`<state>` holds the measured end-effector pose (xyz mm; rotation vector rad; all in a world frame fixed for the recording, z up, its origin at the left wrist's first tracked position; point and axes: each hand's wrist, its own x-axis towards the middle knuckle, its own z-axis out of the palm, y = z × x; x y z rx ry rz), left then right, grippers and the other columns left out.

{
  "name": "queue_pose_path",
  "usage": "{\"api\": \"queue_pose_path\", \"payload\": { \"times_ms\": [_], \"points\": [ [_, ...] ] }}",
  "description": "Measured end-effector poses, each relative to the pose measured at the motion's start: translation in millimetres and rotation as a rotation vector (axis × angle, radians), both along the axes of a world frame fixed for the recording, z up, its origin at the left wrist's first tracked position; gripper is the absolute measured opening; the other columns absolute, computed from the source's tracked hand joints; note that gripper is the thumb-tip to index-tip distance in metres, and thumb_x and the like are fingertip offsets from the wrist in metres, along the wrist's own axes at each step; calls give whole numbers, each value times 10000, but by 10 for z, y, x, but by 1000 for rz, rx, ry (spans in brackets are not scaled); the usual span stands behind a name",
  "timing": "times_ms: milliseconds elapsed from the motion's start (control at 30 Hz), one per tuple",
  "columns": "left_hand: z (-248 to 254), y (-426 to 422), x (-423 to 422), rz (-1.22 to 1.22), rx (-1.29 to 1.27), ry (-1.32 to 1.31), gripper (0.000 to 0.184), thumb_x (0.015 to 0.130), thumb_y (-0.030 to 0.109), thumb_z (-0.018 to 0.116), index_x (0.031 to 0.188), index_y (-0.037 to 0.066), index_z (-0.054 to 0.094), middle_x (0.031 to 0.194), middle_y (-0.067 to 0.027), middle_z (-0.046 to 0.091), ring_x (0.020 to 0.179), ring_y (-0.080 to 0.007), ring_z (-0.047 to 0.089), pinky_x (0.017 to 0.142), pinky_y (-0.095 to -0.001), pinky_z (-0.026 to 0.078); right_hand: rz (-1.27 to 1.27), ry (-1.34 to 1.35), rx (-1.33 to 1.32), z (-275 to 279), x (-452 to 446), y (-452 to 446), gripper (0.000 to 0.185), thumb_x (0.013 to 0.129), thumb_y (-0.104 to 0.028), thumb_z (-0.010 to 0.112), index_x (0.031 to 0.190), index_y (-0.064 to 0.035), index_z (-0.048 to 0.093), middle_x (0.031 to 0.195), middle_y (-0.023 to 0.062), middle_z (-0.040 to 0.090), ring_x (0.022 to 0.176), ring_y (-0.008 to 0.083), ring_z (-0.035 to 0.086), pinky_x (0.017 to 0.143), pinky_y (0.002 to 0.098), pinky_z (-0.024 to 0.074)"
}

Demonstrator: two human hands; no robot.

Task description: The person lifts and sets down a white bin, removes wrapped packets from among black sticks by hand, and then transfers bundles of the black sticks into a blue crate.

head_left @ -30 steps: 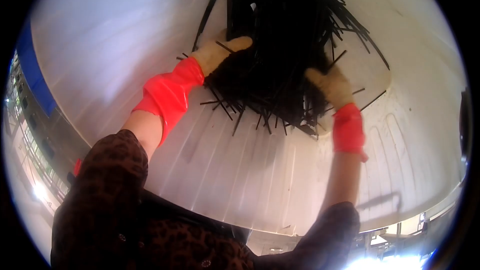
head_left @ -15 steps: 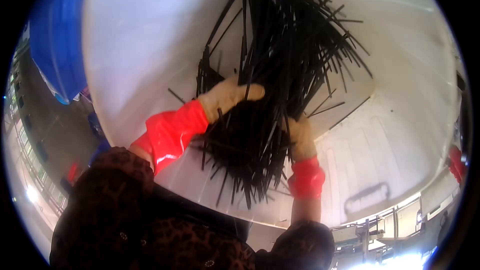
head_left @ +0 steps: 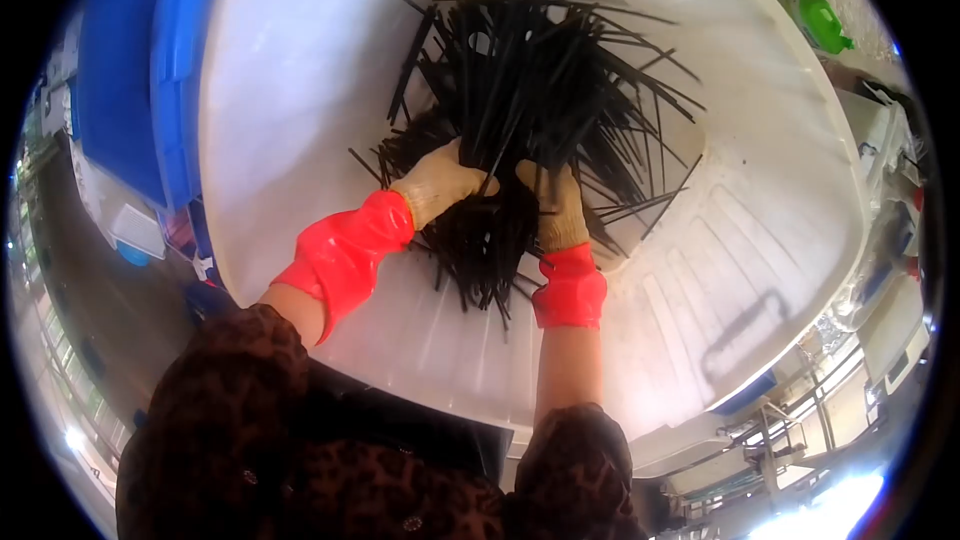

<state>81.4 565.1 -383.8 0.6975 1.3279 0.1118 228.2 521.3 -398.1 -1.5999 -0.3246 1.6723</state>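
Observation:
Inside a big white plastic bin (head_left: 300, 90), both my hands are closed around a thick bundle of thin black strips (head_left: 515, 90). My left hand (head_left: 440, 183) grips its left side, thumb pointing right across the strips. On the right side, my right hand (head_left: 558, 205) holds the bundle with its thumb toward the middle. Each hand wears a cream knit glove with a red cuff. The strips fan out above the hands and hang down below them. Most of my fingertips are hidden behind the bundle. More loose strips lie on the bin floor around it.
A blue container (head_left: 125, 70) stands against the bin's left side. Beyond the rim at upper right is a green plastic object (head_left: 822, 20). Grey floor (head_left: 105, 270) shows at the left, and metal framework (head_left: 775, 440) at the lower right.
My hands have moved deeper into the bin, with the right hand also shifting left, closer to the left one. The bundle has moved with them. The view has shifted, bringing the green object in.

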Motion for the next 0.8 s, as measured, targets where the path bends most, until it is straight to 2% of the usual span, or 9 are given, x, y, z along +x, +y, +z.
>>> {"api": "queue_pose_path", "payload": {
  "times_ms": [67,133,200,233,267,500,600,667,800],
  "points": [
    [-113,-112,-9,-25,-157,123,495,620,74,613,1091,9,475,923,-60,562,806,-125,510,750,-235,408,22,101,-304,-295,-50,-102,437,672,-200,646,1014,29,499,846,62,558,731,125,501,636,247,416],
    [-510,-235,-144,-129,-133,248,480,637,103,605,1090,2,480,953,-77,568,841,-154,527,762,-255,408,102,0,-235,-819,-79,-383,494,677,-227,639,1056,45,478,911,123,574,802,205,539,692,289,426],
    [-423,-152,-98,-201,63,397,494,659,139,591,1114,-3,462,1001,-110,567,898,-197,533,786,-270,404,594,-756,370,-920,-77,-419,312,776,-235,527,1026,-49,507,897,174,531,850,325,513,699,373,428],
    [-312,-42,-75,-299,11,467,541,683,190,584,1156,-18,422,1074,-146,533,972,-229,509,826,-275,387,605,-499,28,-874,-47,-313,357,752,-221,552,1062,-53,497,955,189,533,896,330,512,742,374,413],
    [-413,-98,-144,-304,3,471,541,683,190,584,1156,-18,422,1074,-146,533,972,-229,509,826,-275,387,604,-492,21,-737,11,-234,357,752,-221,552,1062,-53,497,955,189,533,896,330,512,742,374,413],
    [-220,-69,-224,485,222,738,634,719,272,582,1212,-52,349,1160,-173,463,1054,-241,454,897,-289,333,445,-773,-148,-546,759,238,690,673,-327,620,1209,24,363,1189,211,433,1105,309,421,924,320,328],
    [-399,-132,-314,710,-107,886,630,728,300,575,1215,-34,355,1162,-165,463,1061,-243,447,905,-292,329,511,-1086,-258,-640,1008,519,715,686,-436,580,1193,28,385,1188,190,447,1104,294,427,914,325,327],
    [-597,-139,-361,1214,-309,820,634,735,337,569,1212,-27,366,1176,-164,453,1076,-254,434,904,-301,330,488,-1059,-259,-787,1053,548,708,689,-444,577,1184,29,397,1176,193,456,1097,296,432,911,326,328],
    [-746,-258,-613,702,-95,683,640,734,353,569,1213,-23,372,1195,-174,437,1095,-259,420,906,-302,327,563,-857,-204,-886,902,552,670,703,-454,565,1145,33,438,1124,196,497,1069,303,454,897,323,333]
  ]
}}
